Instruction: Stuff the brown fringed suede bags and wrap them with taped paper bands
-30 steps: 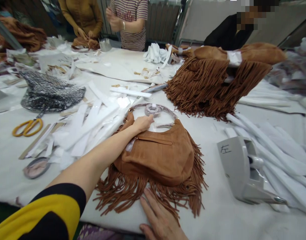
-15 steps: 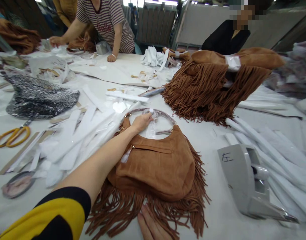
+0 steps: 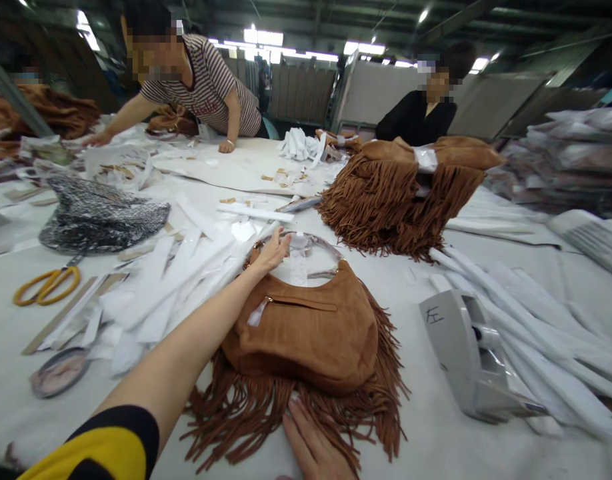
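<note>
A brown suede handbag (image 3: pixel 306 333) with long fringe lies on the white table in front of me, its zip pocket facing up. My left hand (image 3: pixel 273 253) is over the left part of the bag's wrapped handle (image 3: pixel 323 241), fingers apart and not closed round it. Clear plastic with a white tag hangs inside the handle loop. Low in the view, my right hand (image 3: pixel 313 440) lies at the bag's bottom edge, its fingers stretched out among the fringe strands (image 3: pixel 236 413). Some of its fingertips are hidden by fringe.
A grey tape dispenser (image 3: pixel 461 353) stands at right beside long white wrapped strips (image 3: pixel 551 360). Orange-handled scissors (image 3: pixel 49 283), a tape roll (image 3: pixel 61 372) and paper scraps lie left. Beyond are stacked fringed bags (image 3: pixel 386 193) and two people, one in a striped shirt (image 3: pixel 211 87).
My left hand has loosened from the handle and its tag, with fingers now lifted and spread. My right hand stays at the fringe. The camera has tilted up; the striped-shirt person reaches farther left.
</note>
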`<state>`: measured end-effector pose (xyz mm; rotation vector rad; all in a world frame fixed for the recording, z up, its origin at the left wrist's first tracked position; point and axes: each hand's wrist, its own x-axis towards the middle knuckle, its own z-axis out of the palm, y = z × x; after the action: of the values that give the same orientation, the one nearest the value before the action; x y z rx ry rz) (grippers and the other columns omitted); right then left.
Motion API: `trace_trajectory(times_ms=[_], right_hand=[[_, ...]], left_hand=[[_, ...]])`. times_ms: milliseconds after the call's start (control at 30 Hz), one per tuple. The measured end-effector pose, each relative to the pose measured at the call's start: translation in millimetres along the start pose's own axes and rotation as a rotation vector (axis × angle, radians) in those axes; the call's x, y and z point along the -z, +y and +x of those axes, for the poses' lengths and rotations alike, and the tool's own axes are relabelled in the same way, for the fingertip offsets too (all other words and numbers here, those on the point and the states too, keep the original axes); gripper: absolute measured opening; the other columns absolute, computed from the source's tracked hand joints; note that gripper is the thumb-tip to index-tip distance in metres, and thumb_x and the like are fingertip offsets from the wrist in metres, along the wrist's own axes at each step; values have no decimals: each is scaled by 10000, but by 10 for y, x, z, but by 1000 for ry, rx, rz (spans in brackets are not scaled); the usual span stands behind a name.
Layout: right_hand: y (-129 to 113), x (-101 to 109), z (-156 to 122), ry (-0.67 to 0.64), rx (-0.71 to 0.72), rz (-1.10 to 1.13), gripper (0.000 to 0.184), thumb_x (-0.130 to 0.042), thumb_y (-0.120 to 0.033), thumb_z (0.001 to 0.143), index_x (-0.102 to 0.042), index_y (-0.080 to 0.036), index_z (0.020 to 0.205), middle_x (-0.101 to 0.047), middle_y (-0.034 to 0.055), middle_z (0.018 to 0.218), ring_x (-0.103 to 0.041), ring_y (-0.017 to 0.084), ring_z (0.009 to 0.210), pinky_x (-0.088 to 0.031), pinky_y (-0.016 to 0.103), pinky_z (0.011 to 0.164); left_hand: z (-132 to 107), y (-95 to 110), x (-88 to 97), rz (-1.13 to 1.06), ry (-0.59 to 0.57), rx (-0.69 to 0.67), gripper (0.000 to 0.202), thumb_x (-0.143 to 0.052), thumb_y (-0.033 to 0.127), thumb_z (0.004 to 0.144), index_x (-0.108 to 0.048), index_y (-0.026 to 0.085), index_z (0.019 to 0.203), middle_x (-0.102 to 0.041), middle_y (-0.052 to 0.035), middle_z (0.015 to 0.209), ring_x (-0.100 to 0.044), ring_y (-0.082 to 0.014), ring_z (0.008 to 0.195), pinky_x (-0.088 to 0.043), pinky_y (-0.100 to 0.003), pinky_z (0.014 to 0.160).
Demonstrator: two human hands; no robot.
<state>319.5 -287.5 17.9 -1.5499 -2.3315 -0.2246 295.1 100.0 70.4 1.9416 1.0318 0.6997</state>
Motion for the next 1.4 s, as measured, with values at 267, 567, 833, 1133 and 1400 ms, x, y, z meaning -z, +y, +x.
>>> trace_trajectory(times_ms=[267,567,833,1133,1400], right_hand=[[87,-304,-136,177,32,-111,599,-434,-494,910,-443,-106,1365,-560,142,1303,-548,243,1178,-503,309,942],[-113,111,-27,316,-182,94,472,-509,-162,877,-449,-150,1345,-625,128,1189,-585,234,1118,-552,362,887],[11,218,-152,413,-533,-26,348,-551,-294,891,-570,-198,1225,-596,118,1007,-594,254,945,-541,445,806],[297,225,-226,291,-532,-50,257,-398,-270,950,-635,-186,1004,-571,76,867,-580,192,789,-526,330,692],[626,593,-169,233,-378,-163,300,-364,-113,923,-655,-169,967,-578,62,817,-552,159,752,-477,265,683]], left_hand=[[-987,283,610,-18,62,-73,414,-376,441,923,-461,168,1221,-625,-63,964,-619,-161,817,-496,-313,784],[-2933,210,401,221,64,-283,377,-538,391,844,-559,279,1204,-540,-93,1275,-435,-283,1233,-317,-499,1072],[-3429,-229,348,372,70,-122,667,-592,436,797,-370,235,1393,-430,-142,1385,-431,-318,1245,-379,-505,1017],[-3256,-250,148,520,-7,-189,245,-409,221,898,-638,222,986,-595,-94,989,-612,-220,877,-499,-340,763],[-3172,-178,446,405,22,-231,260,-395,209,883,-636,281,944,-611,-39,879,-628,-187,778,-502,-283,703]])
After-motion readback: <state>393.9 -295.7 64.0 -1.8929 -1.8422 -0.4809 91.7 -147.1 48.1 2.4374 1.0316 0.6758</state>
